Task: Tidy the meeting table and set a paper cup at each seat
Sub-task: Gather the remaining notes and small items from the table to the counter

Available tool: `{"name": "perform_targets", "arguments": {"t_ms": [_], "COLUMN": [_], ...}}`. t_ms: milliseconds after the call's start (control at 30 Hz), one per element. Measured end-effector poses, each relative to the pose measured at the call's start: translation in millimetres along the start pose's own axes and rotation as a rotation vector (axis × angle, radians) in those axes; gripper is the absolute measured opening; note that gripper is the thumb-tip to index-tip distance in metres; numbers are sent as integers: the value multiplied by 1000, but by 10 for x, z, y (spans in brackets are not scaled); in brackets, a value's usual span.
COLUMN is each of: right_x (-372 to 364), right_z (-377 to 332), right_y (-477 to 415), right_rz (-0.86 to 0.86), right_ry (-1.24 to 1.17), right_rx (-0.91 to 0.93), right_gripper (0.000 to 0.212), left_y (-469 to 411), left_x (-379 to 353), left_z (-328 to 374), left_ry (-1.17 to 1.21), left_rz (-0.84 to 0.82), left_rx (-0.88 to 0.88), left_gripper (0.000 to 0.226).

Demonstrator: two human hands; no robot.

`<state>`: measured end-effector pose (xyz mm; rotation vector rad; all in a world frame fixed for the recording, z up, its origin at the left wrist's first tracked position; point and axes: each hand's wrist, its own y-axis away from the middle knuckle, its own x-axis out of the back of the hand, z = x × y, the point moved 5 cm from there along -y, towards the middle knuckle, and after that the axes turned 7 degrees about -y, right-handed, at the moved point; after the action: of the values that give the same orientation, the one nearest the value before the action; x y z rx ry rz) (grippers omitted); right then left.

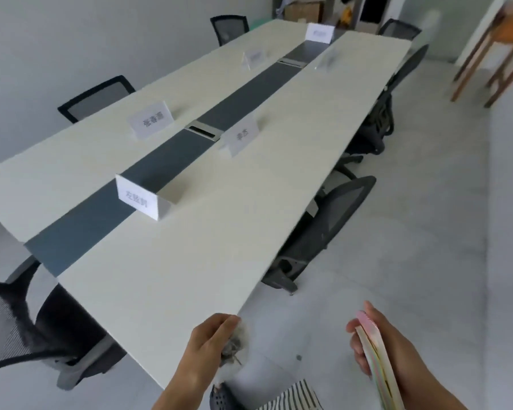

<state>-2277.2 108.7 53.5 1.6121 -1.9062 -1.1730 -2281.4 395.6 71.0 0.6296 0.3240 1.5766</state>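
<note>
**Clearing the last scraps before the cups go out**

Head view: the person stands at the near corner of the long white meeting table [190,261], which runs away ahead and to the right. The left hand [208,341] is curled round a greyish crumpled wad [239,341], held just off the table's corner. The right hand [397,341] grips a thin stack of booklets [373,347] with pastel edges, held on edge over the floor, apart from the table. No paper cup shows anywhere in the picture.

The step in hand looks like carrying cleared clutter away. To do it well, the left fingers should keep the wad fully enclosed so that no bits drop on the top or the floor. The right thumb should press the stack flat so that no booklet slides out. Both loads likely need to be set down before any cups can be handled. Each cup would sit best in front of a name card, on the seat's side.

Counted: six name cards [150,119] stand on the table, the farthest ones blurred. The dark centre strip [166,164] has two cable ports [203,130]. About seven chairs [97,97] surround the table. Those along the right edge overlap, so that count is unsure. There is one wad, one stack and no cups.
</note>
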Motion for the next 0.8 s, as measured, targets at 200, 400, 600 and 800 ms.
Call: {"name": "perform_targets", "arguments": {"t_ms": [200, 400, 600, 800], "right_x": [1487, 2473, 3027, 3624], "right_z": [-78, -376, -877, -1808], "right_y": [262, 357, 24, -294], "right_rz": [155, 311, 389, 513], "right_ry": [-21, -105, -243, -219], "right_rx": [74, 183, 238, 297], "right_gripper": [53, 55, 53, 57], "left_y": [65, -64, -731, -1545], "left_x": [-1262, -2240, -3004, -4079], "left_z": [347, 635, 1098, 2040], "left_ry": [-125, -246, -341, -390], "left_rz": [-135, -285, -333, -401], "left_rx": [-61, -63, -83, -190], "left_gripper": [21, 19, 18, 15]}}
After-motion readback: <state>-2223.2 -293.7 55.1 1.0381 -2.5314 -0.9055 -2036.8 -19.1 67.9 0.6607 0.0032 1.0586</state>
